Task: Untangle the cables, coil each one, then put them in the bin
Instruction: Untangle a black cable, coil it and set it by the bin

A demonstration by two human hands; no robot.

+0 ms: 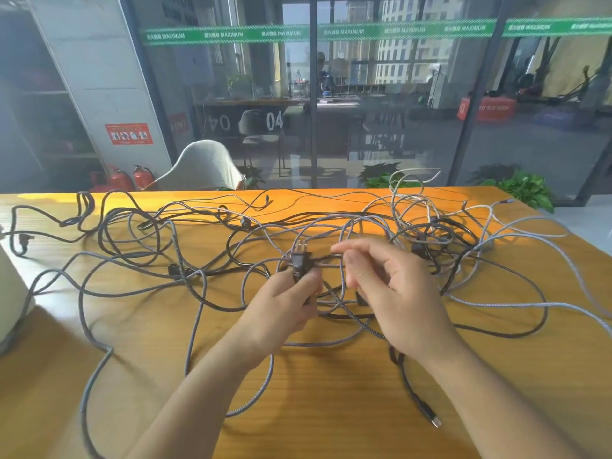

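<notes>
A pale container [10, 293] stands at the desk's left edge, only partly in view; its contents cannot be seen. Over the middle of the wooden desk [331, 392], the left hand [281, 309] grips a black power plug [299, 263] between thumb and curled fingers, prongs pointing away. Just beside it, the right hand [387, 286] is raised with fingers bent, pinching a grey braided strand [328, 260] that runs from the plug. The tangled cables [185, 260], black and grey, sprawl over the whole desk from the left edge to the right corner, several loops crossing beneath both hands. A USB connector [433, 419] lies near the front edge. A grey chair [205, 167] stands behind the far edge.
</notes>
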